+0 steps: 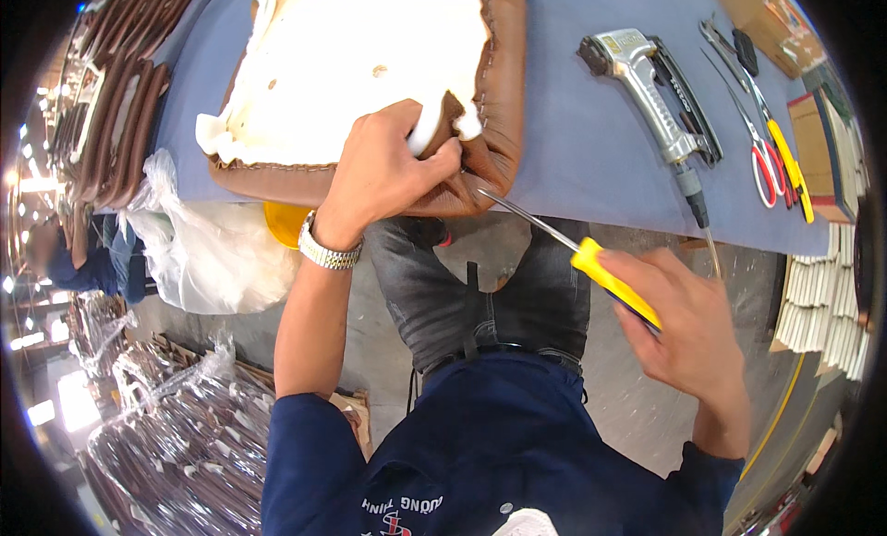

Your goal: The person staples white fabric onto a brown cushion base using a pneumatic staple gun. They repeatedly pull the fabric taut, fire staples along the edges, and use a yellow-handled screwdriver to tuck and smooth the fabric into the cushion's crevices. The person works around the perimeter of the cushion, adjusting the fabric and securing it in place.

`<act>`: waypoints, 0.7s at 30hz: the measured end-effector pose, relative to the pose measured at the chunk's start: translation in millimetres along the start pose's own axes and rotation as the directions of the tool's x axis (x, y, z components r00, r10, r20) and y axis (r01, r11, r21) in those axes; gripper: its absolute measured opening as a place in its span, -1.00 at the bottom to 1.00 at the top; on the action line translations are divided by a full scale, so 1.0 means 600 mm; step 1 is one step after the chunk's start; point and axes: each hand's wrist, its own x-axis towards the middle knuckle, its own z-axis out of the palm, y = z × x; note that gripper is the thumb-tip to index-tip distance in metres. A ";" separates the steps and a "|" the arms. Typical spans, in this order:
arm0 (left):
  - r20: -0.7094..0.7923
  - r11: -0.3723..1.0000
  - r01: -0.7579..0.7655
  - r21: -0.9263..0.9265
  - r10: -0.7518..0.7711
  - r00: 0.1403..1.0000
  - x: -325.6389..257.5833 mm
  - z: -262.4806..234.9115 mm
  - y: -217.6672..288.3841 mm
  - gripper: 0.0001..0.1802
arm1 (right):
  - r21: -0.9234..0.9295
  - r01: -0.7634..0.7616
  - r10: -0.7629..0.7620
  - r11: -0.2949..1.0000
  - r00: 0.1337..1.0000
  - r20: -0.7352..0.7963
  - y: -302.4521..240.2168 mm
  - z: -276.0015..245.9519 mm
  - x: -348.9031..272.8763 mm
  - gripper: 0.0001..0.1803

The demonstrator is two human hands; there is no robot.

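A seat cushion [506, 74] in brown leather lies face down on the blue-covered table, its pale underside facing up and staples running along the folded leather edge. At the near right corner, my left hand [393, 162] is closed on a loose flap of the brown leather cover [450, 120], with white padding [469, 123] showing beside it. My right hand [679, 319] grips a screwdriver [605, 277] by its yellow and dark handle. The metal shaft points up and left, its tip at or very close to the gathered leather of that corner; contact is hard to tell.
Right of the cushion lie a metal air stapler [642, 83] with its hose, red-handled scissors [765, 171] and yellow-handled pliers [783, 152]. Boxes [818, 152] stand at the table's right end. A plastic bag [217, 259], plastic-wrapped stacks [185, 434] and another person [92, 259] are at left.
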 end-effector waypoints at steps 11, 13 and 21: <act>-0.051 0.994 -0.092 -0.061 0.089 0.995 -0.019 0.010 -0.024 -0.71 | -0.387 0.130 -0.149 0.913 0.989 -0.018 -0.016 0.026 0.055 -0.46; -0.077 0.991 -0.108 -0.082 0.101 0.992 -0.017 0.012 -0.026 -0.64 | -0.411 0.142 -0.145 0.901 0.989 0.025 -0.022 0.015 0.059 -0.50; -0.091 0.985 -0.158 -0.071 0.152 0.984 -0.013 0.013 -0.020 -0.75 | -0.476 0.270 -0.245 0.837 0.963 0.116 -0.020 -0.009 0.092 -0.54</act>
